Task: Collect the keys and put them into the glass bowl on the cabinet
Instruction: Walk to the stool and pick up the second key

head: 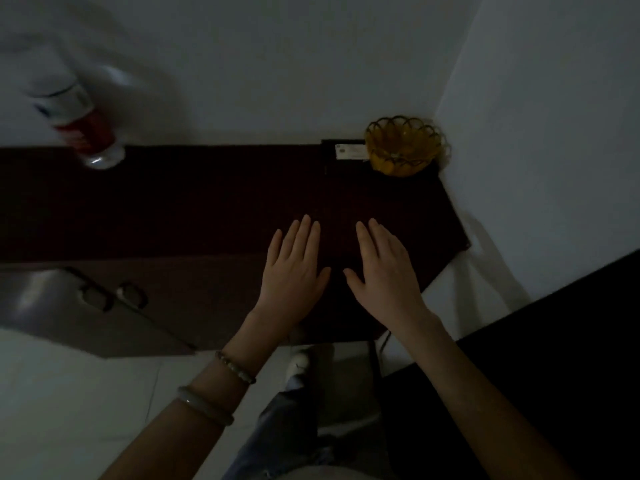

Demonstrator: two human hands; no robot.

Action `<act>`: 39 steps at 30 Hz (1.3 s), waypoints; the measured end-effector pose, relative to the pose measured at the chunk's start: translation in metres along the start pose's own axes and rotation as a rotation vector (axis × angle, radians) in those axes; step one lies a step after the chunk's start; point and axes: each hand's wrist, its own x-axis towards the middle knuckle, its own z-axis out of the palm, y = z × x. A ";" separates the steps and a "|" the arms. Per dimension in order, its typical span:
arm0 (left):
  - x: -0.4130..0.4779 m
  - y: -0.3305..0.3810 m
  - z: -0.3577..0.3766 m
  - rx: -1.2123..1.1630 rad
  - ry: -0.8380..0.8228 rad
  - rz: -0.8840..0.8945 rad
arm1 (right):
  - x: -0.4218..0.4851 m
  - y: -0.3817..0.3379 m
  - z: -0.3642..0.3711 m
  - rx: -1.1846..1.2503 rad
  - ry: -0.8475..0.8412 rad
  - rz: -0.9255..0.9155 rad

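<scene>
Hands lie flat and empty on a dark cabinet (194, 202), side by side near its front right part: the left hand (294, 271) and the right hand (384, 271) both have fingers stretched out and slightly spread, palms down, thumbs pointing toward each other with a narrow gap between them. Neither holds anything. The left wrist wears a beaded bracelet (235, 367) and, further up the arm, a pale bangle (204, 405).

The glass bowl (407, 145), amber with a scalloped rim, stands in the far right corner of the cabinet top, close against the walls. Something small and dark lies inside it, but the dim light does not show whether it is keys. Just left of the bowl, touching or nearly touching it, lies a flat dark thing with a white label (349, 152).

At the far left edge of the top a plastic bottle (79, 123) with a red and white label stands, blurred.

Between bottle and bowl the cabinet top is bare. Its right end is cut at an angle and meets the white wall (554, 133). Lower left, an open cabinet door (86, 306) swings outward over the pale floor (69, 410). A dark surface (554, 341) fills the lower right.
</scene>
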 end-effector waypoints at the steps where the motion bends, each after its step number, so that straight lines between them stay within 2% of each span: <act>1: -0.016 -0.003 -0.003 0.012 -0.003 -0.043 | -0.007 -0.008 0.004 0.007 -0.013 -0.038; 8: -0.133 -0.046 -0.030 0.079 -0.004 -0.401 | -0.033 -0.095 0.028 0.035 -0.114 -0.348; 20: -0.345 -0.133 -0.089 0.175 0.008 -1.050 | -0.083 -0.325 0.070 0.139 -0.308 -0.972; 27: -0.463 -0.187 -0.117 0.199 0.037 -1.275 | -0.139 -0.474 0.084 0.189 -0.344 -1.245; 39: -0.647 -0.263 -0.173 0.249 0.092 -1.580 | -0.242 -0.677 0.118 0.201 -0.404 -1.552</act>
